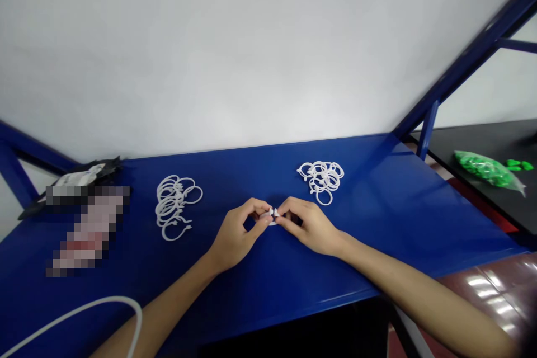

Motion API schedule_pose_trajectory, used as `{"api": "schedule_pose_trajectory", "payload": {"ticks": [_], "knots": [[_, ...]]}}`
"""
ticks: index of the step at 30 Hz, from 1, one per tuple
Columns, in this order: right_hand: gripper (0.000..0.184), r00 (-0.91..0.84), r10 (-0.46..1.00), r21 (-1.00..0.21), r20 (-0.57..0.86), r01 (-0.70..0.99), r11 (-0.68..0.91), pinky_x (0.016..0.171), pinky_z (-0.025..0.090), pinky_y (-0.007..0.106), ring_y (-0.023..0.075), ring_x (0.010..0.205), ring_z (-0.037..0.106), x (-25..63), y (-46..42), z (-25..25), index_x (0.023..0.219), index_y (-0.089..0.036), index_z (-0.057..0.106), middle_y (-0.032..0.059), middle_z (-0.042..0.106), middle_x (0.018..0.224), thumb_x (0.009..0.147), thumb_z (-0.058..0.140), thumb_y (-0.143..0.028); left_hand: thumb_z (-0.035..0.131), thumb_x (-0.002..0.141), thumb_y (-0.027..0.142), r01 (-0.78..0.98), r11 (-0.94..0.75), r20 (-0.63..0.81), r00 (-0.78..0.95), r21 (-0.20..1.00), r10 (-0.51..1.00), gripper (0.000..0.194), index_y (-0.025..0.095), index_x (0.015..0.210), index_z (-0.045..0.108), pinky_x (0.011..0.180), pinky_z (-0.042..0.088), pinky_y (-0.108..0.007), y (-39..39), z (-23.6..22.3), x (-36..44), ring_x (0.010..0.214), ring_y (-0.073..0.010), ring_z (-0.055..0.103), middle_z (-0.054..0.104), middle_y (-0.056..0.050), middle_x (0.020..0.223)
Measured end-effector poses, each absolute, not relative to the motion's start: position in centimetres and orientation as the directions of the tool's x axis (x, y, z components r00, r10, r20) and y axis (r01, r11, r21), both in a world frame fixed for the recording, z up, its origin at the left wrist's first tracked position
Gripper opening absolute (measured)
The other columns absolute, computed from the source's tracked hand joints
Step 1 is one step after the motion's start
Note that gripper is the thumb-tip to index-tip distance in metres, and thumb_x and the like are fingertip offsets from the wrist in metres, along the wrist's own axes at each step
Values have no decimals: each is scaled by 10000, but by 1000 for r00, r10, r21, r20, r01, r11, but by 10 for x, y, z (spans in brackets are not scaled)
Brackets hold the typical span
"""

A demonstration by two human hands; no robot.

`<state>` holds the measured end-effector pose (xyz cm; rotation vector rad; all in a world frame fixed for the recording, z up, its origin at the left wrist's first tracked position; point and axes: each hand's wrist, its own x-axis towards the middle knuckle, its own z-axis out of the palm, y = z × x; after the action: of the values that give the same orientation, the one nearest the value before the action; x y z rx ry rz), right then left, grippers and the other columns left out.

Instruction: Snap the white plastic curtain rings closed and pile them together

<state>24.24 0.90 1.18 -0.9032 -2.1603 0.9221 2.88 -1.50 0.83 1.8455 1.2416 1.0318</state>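
Observation:
A small white plastic ring [272,223] is pinched between my two hands above the middle of the blue table. My left hand [239,233] grips one end of it with thumb and forefinger, and my right hand [309,225] grips the other end. The two white ends stand up close together between the fingertips; whether they touch I cannot tell. Most of the ring is hidden by the fingers. To the left lies a pile of white rings [171,205], at least one with its ends apart. Another pile of white rings [325,179] lies to the right, farther back.
A black plastic package [109,170] lies at the table's left, beside a blurred-out patch. A white cable [96,301] arcs across the lower left. Blue frame posts [428,128] rise at the right. Beyond, a black table [444,145] bears a bag of green pieces [489,169].

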Motion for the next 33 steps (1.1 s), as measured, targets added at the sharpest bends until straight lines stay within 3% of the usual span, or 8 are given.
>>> {"api": "schedule_pose_trajectory", "payload": {"ticks": [6, 12, 17, 21, 33], "knots": [[148, -595, 755, -730, 275, 382, 567, 634, 480, 266, 127, 684, 591, 244, 9, 10, 991, -198, 647, 30, 645, 898, 1004, 564, -319, 622, 922, 297, 415, -342, 268, 228, 843, 936, 112, 222, 977, 684, 735, 543, -268, -15, 9, 30, 747, -138, 670, 724, 7, 826], [165, -554, 778, -767, 296, 347, 540, 627, 474, 274, 132, 669, 592, 244, 8, 14, 970, -205, 660, 32, 655, 879, 998, 574, -342, 616, 927, 274, 396, -340, 264, 233, 853, 936, 111, 230, 986, 699, 756, 541, -271, -14, 10, 30, 775, -141, 673, 738, 3, 865], [202, -517, 843, -911, 150, 258, 320, 601, 472, 247, 125, 623, 637, 242, 9, 13, 969, -200, 673, -5, 672, 727, 977, 614, -393, 594, 936, 258, 377, -338, 258, 249, 862, 934, 118, 226, 954, 706, 761, 533, -269, -14, 11, 30, 783, -143, 678, 741, -2, 868], [239, -529, 844, -959, 82, 187, 211, 606, 480, 241, 111, 608, 635, 241, 10, 8, 980, -191, 670, 7, 698, 790, 958, 636, -427, 586, 945, 264, 376, -320, 233, 258, 869, 937, 134, 226, 1007, 699, 770, 520, -272, -15, 8, 30, 796, -145, 676, 738, 2, 860], [190, -562, 799, -861, 215, 276, 426, 590, 447, 234, 115, 634, 593, 245, 10, 9, 958, -195, 681, 10, 671, 785, 997, 583, -353, 600, 947, 223, 411, -353, 249, 286, 841, 925, 107, 223, 974, 704, 793, 499, -268, -16, 1, 31, 831, -136, 661, 725, 3, 922]]}}
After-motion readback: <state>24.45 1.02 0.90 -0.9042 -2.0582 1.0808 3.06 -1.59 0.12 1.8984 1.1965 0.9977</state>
